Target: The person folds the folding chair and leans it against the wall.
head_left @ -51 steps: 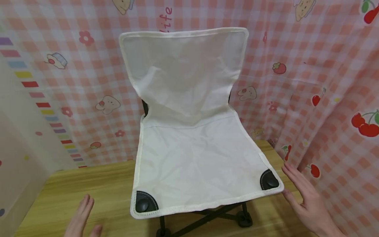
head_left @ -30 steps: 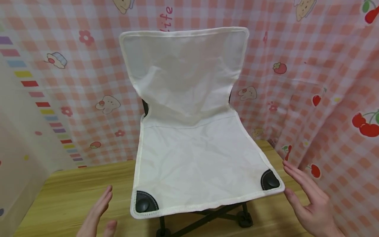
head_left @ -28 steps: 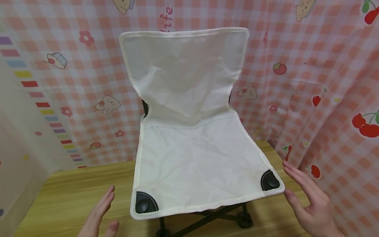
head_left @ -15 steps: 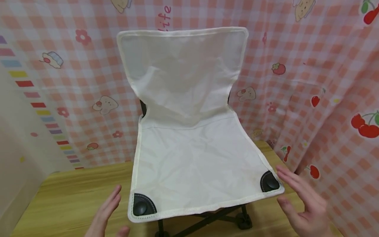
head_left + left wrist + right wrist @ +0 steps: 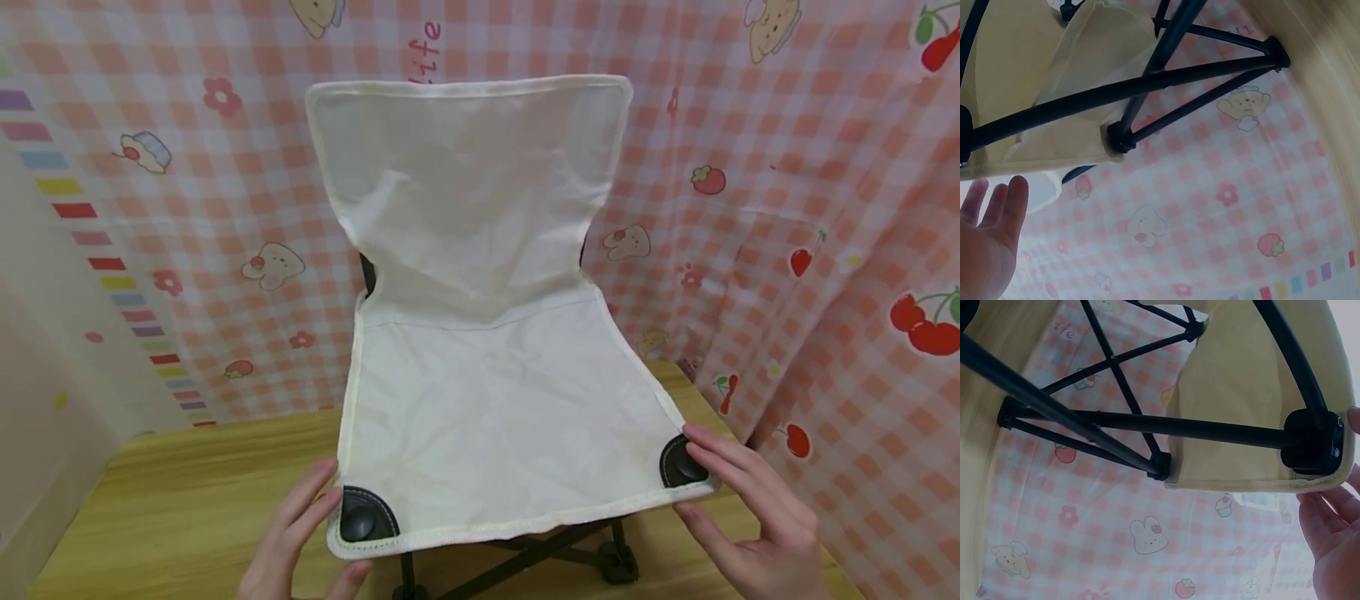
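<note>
A folding camp chair (image 5: 487,400) with off-white fabric and dark legs stands upright, facing me in the head view. My left hand (image 5: 288,533) is at its front left corner, fingertips at the side edge beside the black corner patch (image 5: 367,515). The left thumb lies below the front edge. My right hand (image 5: 757,517) touches the front right corner, fingers extended along the side edge and over the other black patch (image 5: 681,462), thumb by the front edge. In the wrist views, the left hand (image 5: 991,237) and right hand (image 5: 1338,540) reach the seat's edge from outside.
The chair stands on a wood-grain surface (image 5: 187,492). Behind it and at the right hang pink checked curtains (image 5: 247,183) with cartoon prints. A pale wall (image 5: 52,333) is at the left. Under the seat, crossed dark legs (image 5: 1116,87) end in plastic feet.
Both hands have moved inward to the chair's front corners; the left one came from farther left and lower. My right fingers have shifted from beside the corner onto it. The chair stays in place.
</note>
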A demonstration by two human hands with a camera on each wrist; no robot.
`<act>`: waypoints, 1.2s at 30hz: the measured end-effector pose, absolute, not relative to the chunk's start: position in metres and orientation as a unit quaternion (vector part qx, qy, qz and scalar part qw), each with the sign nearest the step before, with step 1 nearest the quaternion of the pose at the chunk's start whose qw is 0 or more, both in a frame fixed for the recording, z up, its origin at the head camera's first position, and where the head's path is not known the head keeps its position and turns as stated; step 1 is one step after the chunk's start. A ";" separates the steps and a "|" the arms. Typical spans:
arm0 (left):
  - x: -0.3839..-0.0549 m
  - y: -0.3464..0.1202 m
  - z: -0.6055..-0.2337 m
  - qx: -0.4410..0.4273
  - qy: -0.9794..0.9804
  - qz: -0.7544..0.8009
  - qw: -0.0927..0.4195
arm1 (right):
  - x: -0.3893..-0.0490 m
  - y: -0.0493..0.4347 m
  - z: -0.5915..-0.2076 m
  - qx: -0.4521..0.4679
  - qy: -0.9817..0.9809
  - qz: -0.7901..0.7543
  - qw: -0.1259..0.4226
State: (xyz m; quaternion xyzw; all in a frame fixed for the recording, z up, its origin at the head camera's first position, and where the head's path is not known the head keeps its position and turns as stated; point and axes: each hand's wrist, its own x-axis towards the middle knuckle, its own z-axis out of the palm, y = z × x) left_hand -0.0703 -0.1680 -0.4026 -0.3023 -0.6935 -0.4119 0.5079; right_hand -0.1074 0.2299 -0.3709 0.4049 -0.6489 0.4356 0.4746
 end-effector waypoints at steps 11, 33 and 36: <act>-0.073 -0.161 -0.398 -0.319 -0.706 -0.383 0.503 | -0.108 0.226 -0.369 0.414 -0.642 0.447 0.466; -0.083 -0.161 -0.397 -0.357 -0.678 -0.389 0.511 | -0.108 0.228 -0.382 0.378 -0.658 0.461 0.461; -0.084 -0.158 -0.393 -0.361 -0.664 -0.399 0.519 | -0.106 0.228 -0.380 0.372 -0.660 0.459 0.463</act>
